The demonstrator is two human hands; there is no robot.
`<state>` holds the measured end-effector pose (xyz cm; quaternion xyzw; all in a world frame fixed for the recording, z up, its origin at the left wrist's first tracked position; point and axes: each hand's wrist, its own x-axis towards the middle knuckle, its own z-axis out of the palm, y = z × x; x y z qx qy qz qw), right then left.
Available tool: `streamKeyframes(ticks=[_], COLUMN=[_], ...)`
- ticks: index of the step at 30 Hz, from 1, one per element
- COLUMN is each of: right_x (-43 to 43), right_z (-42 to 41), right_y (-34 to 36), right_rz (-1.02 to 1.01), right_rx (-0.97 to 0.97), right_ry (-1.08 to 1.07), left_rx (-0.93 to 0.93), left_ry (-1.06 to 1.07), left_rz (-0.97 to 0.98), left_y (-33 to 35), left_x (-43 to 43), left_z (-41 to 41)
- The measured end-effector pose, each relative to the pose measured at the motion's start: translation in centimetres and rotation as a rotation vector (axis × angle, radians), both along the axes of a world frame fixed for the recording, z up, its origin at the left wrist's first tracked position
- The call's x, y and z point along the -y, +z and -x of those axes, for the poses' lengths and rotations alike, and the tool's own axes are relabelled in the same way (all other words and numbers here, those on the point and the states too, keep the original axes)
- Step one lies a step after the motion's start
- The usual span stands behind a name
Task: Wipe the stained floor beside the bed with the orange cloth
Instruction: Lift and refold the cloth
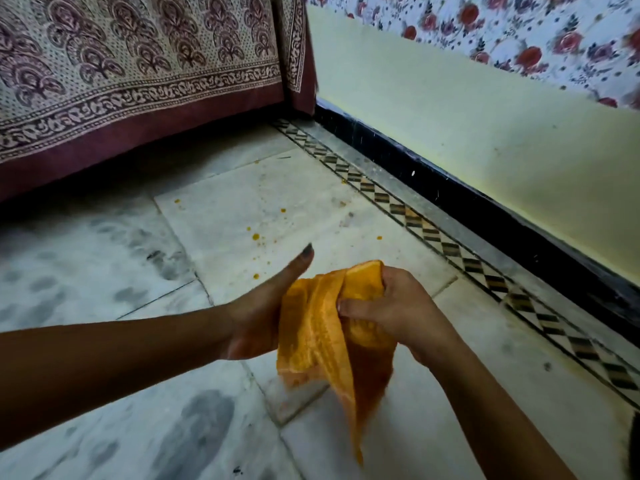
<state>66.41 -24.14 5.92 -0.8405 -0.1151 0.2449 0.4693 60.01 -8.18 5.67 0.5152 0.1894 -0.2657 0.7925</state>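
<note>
You are looking down at a white marble floor [104, 271] that is showing grey veins and smudges nearest you, at 6 to 8 o'clock. Just above it, you are holding the one orange cloth [311, 341] in the air at the centre of view, between your two hands. It is hanging in crumpled vertical folds, a bright orange-yellow that turns darker and browner on its lower right side, with its tail trailing down toward 6 o'clock.

Your right hand [391, 306] is gripping the bunched top of the cloth, with the fingers [360, 306] curling round it. Your left hand [259, 313] is lying against the cloth's left edge with the thumb sticking straight out toward 12 o'clock. Its fingers are hiding behind the fabric, so you cannot tell how they are lying.

Beyond the cloth, from 11 to 1 o'clock, at least eight small orange spots [256, 236] are dotting the pale slab. An inlaid border [433, 237] of dark diamonds is running from 12 toward 4 o'clock beside a black skirting [485, 209] and a pale yellow wall [450, 116]. A floral covering [519, 36] is showing at 1 o'clock. The bed [86, 161], with a maroon-printed bedspread [138, 64] hanging over it, is filling 10 to 12 o'clock.
</note>
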Motion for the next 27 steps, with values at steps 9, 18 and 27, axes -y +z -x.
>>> streamKeyframes(ticks=[9,18,27], right_x=[-0.5,1.2,-0.6], right_z=[0.1,-1.5,-2.2], right_y=[0.9,1.4,-0.5], right_rz=[0.028,-0.023,0.646], right_rx=[0.217,0.123,0.639], right_ry=[-0.184,-0.174,0.070], left_rx=[0.190,0.183,0.944], left_ry=[0.171,0.276,-0.184], left_rz=[-0.132,-0.001,-1.447], left_y=[-2.8,-0.8,-3.4], left_x=[1.4,-0.5,-2.8], left_z=[-0.8,-3.1,-2.2])
